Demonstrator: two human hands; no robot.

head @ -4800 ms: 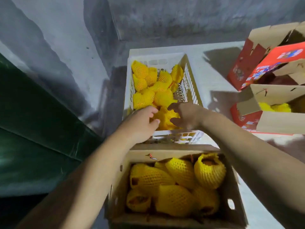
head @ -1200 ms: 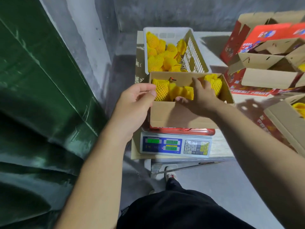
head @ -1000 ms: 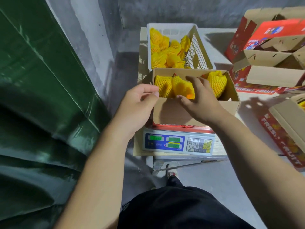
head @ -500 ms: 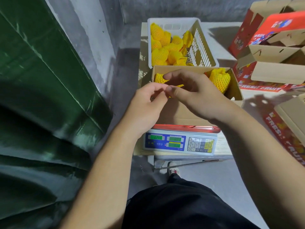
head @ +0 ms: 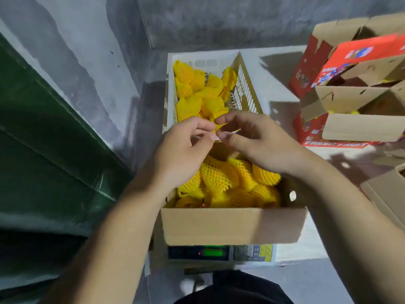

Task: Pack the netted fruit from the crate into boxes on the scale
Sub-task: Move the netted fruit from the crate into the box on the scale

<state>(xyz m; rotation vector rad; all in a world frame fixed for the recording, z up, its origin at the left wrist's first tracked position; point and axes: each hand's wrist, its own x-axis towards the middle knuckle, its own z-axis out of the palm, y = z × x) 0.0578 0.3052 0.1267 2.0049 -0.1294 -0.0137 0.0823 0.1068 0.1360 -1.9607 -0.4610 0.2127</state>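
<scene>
An open cardboard box (head: 232, 224) stands on the scale (head: 221, 252) and holds several fruits in yellow foam nets (head: 221, 181). Behind it a white slatted crate (head: 245, 88) holds several more netted fruits (head: 197, 91). My left hand (head: 184, 150) and my right hand (head: 249, 139) meet above the box's far edge. Between their fingertips they pinch a small scrap of yellow net (head: 219, 128). What else the fingers hold is hidden.
Red and brown "FRESH FRUIT" cartons (head: 350, 95) with open flaps stand at the right on the white tabletop (head: 282, 69). Another carton's corner (head: 388, 194) shows at the right edge. A green sheet (head: 43, 139) and a grey wall bound the left.
Both hands rose from the box's front rim and came together above it, now pinching the net scrap. The view tilted down over the box, showing its fruit.
</scene>
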